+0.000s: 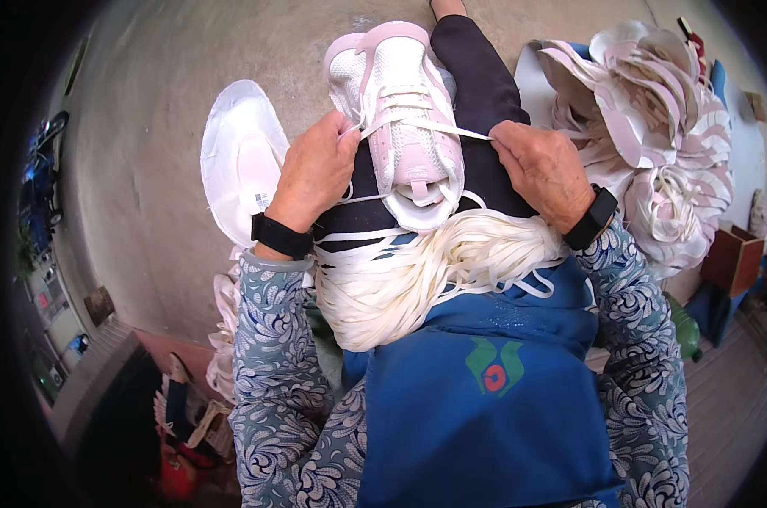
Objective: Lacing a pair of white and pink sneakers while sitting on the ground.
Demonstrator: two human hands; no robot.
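Observation:
A white and pale pink sneaker (pixel 407 161) rests on my lap, toe pointing away from me, its front eyelets laced. My left hand (pixel 317 168) is closed at the shoe's left side, pinching a white shoelace (pixel 464 131). On the other side my right hand (pixel 542 169) is closed on the lace too, and a stretch of it runs taut across the shoe between both hands. Behind the sneaker's toe shows a second similar shoe (pixel 345 72), partly covered. A thick bundle of loose white laces (pixel 400 284) lies across my lap, over a blue apron (pixel 485 406).
To the left stands a white shoe-shaped piece (pixel 241 161) above the concrete floor (pixel 155 195). A large pile of pink and white shoe uppers (pixel 646 110) is at the right. Near it are a brown box (pixel 731 258) and a green bottle (pixel 684 328).

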